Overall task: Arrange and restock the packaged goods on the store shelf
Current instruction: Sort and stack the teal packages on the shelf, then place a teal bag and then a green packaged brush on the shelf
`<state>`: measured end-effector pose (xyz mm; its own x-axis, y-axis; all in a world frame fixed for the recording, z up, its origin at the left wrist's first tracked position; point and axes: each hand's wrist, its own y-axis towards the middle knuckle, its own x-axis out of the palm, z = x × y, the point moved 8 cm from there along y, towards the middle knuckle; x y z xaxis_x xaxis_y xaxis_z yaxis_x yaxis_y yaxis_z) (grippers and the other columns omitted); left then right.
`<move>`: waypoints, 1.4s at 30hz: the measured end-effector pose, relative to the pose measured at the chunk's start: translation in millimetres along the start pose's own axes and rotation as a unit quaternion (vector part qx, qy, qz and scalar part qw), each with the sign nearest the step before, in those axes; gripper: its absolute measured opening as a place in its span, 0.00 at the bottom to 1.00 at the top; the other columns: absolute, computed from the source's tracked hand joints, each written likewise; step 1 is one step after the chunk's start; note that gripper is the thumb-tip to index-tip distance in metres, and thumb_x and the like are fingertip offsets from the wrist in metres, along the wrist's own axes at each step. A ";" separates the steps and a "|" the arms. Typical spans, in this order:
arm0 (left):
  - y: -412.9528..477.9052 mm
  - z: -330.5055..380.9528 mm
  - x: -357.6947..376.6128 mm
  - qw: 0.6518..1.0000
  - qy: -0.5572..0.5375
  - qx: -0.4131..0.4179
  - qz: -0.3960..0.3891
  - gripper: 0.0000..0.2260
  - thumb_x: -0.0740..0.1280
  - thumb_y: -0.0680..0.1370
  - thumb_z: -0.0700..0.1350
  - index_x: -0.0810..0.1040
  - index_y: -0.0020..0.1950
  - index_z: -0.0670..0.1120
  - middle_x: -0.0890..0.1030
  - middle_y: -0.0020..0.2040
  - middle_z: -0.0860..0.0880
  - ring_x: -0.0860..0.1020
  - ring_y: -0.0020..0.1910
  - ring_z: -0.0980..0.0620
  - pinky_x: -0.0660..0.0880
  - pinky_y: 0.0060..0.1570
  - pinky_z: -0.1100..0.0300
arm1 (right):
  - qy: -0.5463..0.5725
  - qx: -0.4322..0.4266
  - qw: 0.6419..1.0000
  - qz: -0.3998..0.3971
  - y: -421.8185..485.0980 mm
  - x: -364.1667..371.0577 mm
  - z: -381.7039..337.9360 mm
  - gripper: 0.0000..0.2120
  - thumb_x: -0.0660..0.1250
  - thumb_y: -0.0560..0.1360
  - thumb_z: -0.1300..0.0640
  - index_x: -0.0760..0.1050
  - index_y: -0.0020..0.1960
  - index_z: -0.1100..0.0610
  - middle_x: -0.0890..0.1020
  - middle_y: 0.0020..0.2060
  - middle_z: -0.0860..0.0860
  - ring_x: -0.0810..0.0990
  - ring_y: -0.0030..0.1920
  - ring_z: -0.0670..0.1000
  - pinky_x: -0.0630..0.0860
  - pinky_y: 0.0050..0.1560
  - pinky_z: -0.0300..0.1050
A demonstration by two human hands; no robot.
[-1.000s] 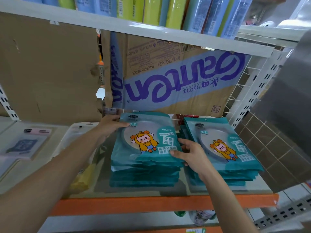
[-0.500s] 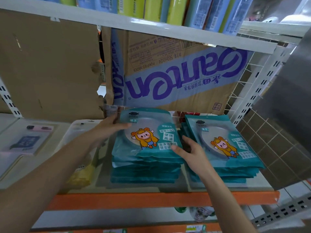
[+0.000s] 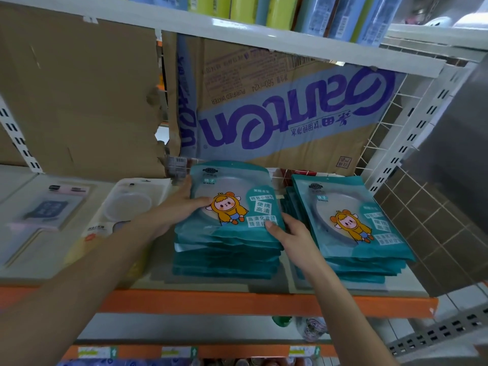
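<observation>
Teal glossy plastic packets, each with a clear round window, a cartoon child in a yellow hood and the word "MIRROR" under Chinese characters, make up the held stack. It lies flat just in front of the Ganten box, below its left half. That box is flattened brown corrugated card standing as a backing, its big purple "Ganten" lettering on a pale blue band upside down, with "PURIFIED WATER" and "560mlX24" printed small above it, also inverted.

The left hand grips the stack's far left edge, thumb laid over the top packet and fingers curled behind it. The right hand pinches the near right corner, thumb on top by the white label blocks, fingers tucked against the side.

Below the box's right half, a second stack of the same packets sits close beside the first without touching it. Left of the box stands plain torn cardboard, and below that lies a clear blister pack with a round insert. Both stacks rest on the shelf, whose front lip is orange. Above the box, blue and lime wrapped packs stand upright.
</observation>
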<state>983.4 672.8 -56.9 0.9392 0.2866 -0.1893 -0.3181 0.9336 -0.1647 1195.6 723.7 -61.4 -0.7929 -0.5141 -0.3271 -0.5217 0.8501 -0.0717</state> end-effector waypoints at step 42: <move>-191.2 -78.7 -396.2 0.839 0.520 0.045 0.157 0.33 0.62 0.78 0.51 0.47 0.76 0.46 0.46 0.77 0.45 0.47 0.76 0.46 0.46 0.73 0.51 | -0.443 -0.210 0.870 -0.040 -21.6 419.4 -191.3 0.35 0.62 0.75 0.43 0.50 0.76 0.51 0.56 0.75 0.52 0.52 0.74 0.57 0.50 0.71 0.56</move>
<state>661.9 363.8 -26.6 0.1757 0.2230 -0.9588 -0.4741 0.8728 0.1161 814.1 468.0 -16.8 -0.2914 -0.1212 -0.9489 -0.7808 0.6033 0.1627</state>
